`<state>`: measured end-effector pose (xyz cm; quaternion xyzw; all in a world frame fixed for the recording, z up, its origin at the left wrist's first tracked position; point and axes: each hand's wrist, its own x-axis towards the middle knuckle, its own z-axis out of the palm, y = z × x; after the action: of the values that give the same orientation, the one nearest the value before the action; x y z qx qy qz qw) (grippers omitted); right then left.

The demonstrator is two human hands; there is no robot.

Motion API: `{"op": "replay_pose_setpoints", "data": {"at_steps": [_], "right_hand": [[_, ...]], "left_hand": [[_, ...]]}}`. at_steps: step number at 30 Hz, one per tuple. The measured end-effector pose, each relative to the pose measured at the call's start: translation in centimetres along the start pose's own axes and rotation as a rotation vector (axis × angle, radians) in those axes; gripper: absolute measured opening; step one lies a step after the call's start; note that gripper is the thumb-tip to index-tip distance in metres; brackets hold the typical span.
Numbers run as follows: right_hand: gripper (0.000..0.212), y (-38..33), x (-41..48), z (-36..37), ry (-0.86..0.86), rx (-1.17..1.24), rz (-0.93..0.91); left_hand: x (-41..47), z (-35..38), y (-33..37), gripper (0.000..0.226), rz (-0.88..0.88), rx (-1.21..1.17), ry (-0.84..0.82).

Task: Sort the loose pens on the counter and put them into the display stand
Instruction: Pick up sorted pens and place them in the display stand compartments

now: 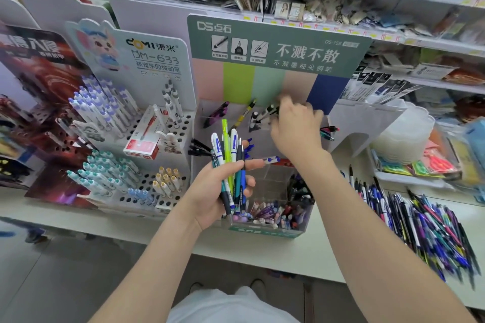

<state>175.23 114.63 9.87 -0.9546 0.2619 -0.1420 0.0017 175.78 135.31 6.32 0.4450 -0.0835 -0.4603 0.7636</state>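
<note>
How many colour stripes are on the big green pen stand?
5, side by side under the green sign: pink at the left, then lime, pale green, peach and navy at the right. The right hand hides some lower ends.
</note>
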Motion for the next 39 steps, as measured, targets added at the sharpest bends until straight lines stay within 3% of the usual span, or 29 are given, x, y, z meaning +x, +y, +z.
{"op": "replay_pose_setpoints", "data": {"at_steps": [3,6,7,10,12,16,20,23,27,30,35,37,39], "right_hand": [[0.029,0.7,-0.8,0.1,0.123,0.153,-0.008],[0.021,-0.2,-3.4,-0.2,0.255,0.391,-0.055],[0.02,-0.7,-4.4,-0.2,0.195,0.502,-0.046],[0.033,-1.4,-6.7,-0.7,-0.233,0.818,0.108],[0.027,-1.3,-7.7,-0.7,-0.326,1.006,0.197],[0.023,-1.2,-7.9,-0.4,-0.109,1.045,0.28],[0.024,-1.0,-7.0,-2.1,0.311,1.366,0.428],[0.03,-0.6,-6.5,-2.9,0.314,1.353,0.333],[0.026,-1.8,-7.7,-2.3,-0.021,0.979,0.132],[0.018,-3.0,-9.0,-1.2,-0.119,0.92,0.142],[0.024,-3.8,-9.6,-0.2,-0.012,1.086,0.325],[0.025,-4.2,-9.8,-0.5,0.1,1.162,0.354],[0.025,-4.3,-9.5,-1.3,0.244,1.282,0.363]], "left_hand": [[0.0,-0.3,-0.2,0.043,-0.019,-0.018,-0.016],[0.2,-0.2,-0.3,0.043,-0.062,-0.039,-0.036],[0.2,-0.1,-0.2,0.041,-0.076,-0.038,-0.053],[0.3,-0.1,0.0,0.023,-0.115,-0.003,-0.097],[0.5,-0.5,-0.2,0.027,-0.145,0.011,-0.129],[0.6,-1.1,-0.9,0.033,-0.2,0.037,-0.174],[0.4,-1.1,-1.4,0.025,-0.172,0.133,-0.198],[0.4,-0.8,-1.4,0.004,-0.126,0.366,-0.074],[0.9,-0.5,-1.4,0.009,-0.022,0.564,0.012],[0.9,0.2,-1.5,0.021,0.072,0.655,-0.041],[0.5,-0.1,-1.3,0.017,0.037,0.574,-0.034],[0.8,-0.5,-0.9,0.016,0.038,0.546,-0.049],[0.9,-0.7,-0.9,0.03,0.045,0.514,-0.07]]}}
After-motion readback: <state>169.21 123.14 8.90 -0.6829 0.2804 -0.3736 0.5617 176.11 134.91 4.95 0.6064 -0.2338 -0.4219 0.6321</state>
